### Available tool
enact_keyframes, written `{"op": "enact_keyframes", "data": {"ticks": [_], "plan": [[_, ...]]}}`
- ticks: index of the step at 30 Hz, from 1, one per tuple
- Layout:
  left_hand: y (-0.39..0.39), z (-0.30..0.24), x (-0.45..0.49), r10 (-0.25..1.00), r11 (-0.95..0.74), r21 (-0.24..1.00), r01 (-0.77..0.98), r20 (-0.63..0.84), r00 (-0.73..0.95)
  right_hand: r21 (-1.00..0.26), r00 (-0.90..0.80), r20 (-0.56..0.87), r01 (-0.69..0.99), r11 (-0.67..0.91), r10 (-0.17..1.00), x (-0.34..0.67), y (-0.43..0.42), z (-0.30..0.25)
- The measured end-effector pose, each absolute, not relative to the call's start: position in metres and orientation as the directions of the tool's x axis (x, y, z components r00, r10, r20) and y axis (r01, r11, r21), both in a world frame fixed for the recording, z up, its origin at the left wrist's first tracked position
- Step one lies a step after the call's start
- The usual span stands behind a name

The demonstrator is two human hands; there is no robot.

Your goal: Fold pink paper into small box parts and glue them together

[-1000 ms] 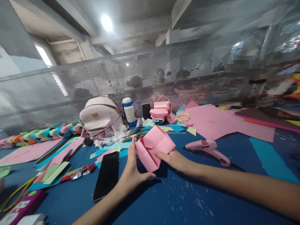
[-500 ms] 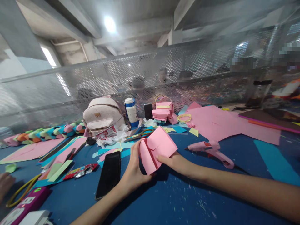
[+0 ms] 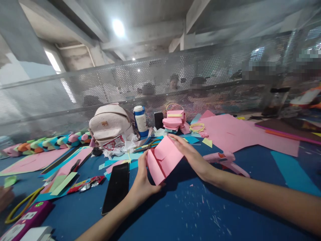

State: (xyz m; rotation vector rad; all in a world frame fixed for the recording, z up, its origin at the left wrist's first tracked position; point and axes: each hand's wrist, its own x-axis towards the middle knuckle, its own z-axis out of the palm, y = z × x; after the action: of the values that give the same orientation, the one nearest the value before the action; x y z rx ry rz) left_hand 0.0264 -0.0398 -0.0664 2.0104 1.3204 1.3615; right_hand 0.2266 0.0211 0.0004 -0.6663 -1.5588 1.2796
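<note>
A folded pink paper box [image 3: 167,155] is held tilted above the blue table, between both hands. My left hand [image 3: 144,182] grips its left side, thumb under the lower edge and fingers behind. My right hand [image 3: 189,154] lies along the upper right side of the box, its fingers reaching to the top corner; the far fingers are hidden. A pink glue gun [image 3: 227,162] lies just beyond my right forearm, which covers part of it. Left of my left hand rests a black phone [image 3: 116,187].
Behind stand a pale backpack [image 3: 111,124], a white and blue bottle [image 3: 140,121] and a pink paper bag [image 3: 174,119]. Large pink sheets [image 3: 228,132] spread at right. A purple device [image 3: 32,217] and another person's hand [image 3: 5,197] are at left.
My right hand has moved from the front of the box, where its thumb pressed the flap, up to its top right side. The box has shifted slightly left.
</note>
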Motion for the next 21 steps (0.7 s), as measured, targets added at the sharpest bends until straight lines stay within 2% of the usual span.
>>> {"op": "enact_keyframes", "data": {"ticks": [3, 7, 12, 16, 21], "plan": [[-0.038, -0.068, 0.027, 0.884, -0.452, 0.814, 0.366, 0.464, 0.058, -0.933, -0.400, 0.316, -0.296, 0.205, 0.860, 0.233, 0.027, 0.015], [-0.032, -0.074, 0.026, 0.933, -0.360, 0.933, 0.019, 0.360, 0.019, -0.912, -0.431, 0.314, -0.384, 0.143, 0.846, 0.241, 0.030, 0.029], [-0.032, -0.075, 0.023, 0.967, -0.219, 0.910, -0.352, 0.252, 0.050, -0.900, -0.450, 0.261, -0.433, 0.047, 0.854, 0.242, 0.027, 0.037], [-0.040, -0.069, 0.023, 0.958, -0.175, 0.862, -0.475, 0.261, 0.119, -0.902, -0.446, 0.259, -0.429, 0.050, 0.857, 0.241, 0.022, 0.037], [-0.048, -0.062, 0.023, 0.925, -0.087, 0.864, -0.496, 0.254, 0.281, -0.909, -0.420, 0.276, -0.407, 0.092, 0.865, 0.240, 0.020, 0.031]]}}
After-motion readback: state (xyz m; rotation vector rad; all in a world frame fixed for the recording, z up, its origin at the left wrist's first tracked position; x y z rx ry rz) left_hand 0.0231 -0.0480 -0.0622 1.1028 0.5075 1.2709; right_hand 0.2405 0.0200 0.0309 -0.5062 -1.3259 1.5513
